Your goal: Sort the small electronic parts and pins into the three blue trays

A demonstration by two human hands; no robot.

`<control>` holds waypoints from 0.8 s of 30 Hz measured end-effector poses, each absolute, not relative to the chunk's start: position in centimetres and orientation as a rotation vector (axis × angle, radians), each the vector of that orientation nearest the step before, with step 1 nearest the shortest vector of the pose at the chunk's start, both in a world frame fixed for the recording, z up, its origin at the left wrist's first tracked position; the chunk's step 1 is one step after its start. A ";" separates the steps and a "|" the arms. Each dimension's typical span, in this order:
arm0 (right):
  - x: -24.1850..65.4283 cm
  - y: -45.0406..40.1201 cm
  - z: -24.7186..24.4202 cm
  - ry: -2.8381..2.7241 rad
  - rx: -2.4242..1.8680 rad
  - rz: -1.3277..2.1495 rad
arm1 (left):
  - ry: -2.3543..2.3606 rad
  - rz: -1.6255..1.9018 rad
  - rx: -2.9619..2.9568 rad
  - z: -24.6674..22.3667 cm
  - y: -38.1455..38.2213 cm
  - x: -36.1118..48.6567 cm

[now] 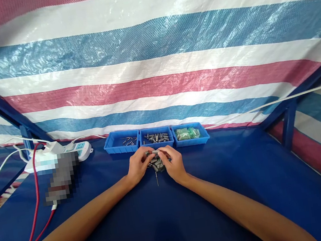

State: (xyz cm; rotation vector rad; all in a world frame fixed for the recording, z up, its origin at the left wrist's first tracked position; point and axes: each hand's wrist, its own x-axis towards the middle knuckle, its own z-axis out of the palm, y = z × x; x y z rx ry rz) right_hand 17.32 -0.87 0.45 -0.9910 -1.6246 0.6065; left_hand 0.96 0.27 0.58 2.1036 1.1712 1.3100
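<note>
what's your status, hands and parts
Right hand pinching grey part; left hand alongside, grip unclear. Loose pile just below. Blue bins just beyond, nothing seen blocking.

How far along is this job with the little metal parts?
Partway, I'd guess. Seemingly sorted: thin pins, grey cylinders and greenish items, each in its own blue bin. In hand: the right hand pinches a small grey piece, the left hand beside it. Apparently left: the loose pile beneath both.
</note>
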 end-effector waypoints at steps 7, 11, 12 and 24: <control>17.3 -0.9 0.6 -1.631 -0.986 0.594 | 1.159 1.338 2.128 0.5 0.3 1.0; 17.3 -0.9 0.6 -1.642 -0.995 0.581 | 1.147 1.355 2.112 0.5 0.2 0.9; 17.3 -0.9 0.7 -1.650 -0.998 0.573 | 1.146 1.359 2.107 0.5 0.2 0.9; 17.4 -1.0 0.7 -1.687 -1.008 0.546 | 1.168 1.335 1.961 0.6 -0.4 1.0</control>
